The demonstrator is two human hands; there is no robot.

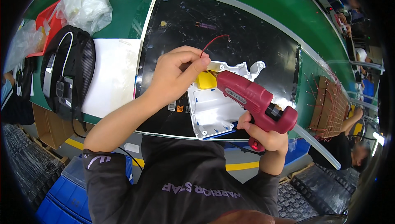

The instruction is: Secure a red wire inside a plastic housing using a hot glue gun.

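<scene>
Bags of clear plastic (84,8) lie over a red bin (41,19), well to the left of the left hand (177,75). Nearer that hand come a black mesh item (87,55) with a white cable loop, then a white sheet (110,78). The left hand pinches a red wire (214,40) between thumb and forefinger; its loose end arcs up and to the right above the fingertips. Just below them, on a black mat (181,22), lies a white plastic shell (212,110) with a yellow piece (207,81) at its upper left. The right hand (266,136) is wrapped around the handle of a dark red glue gun (245,94), its nozzle at the yellow piece; whether they touch I cannot tell. A translucent glue stick (319,148) juts out right of this hand, and farther right stands a cardboard box (327,104) strung with red wires.
</scene>
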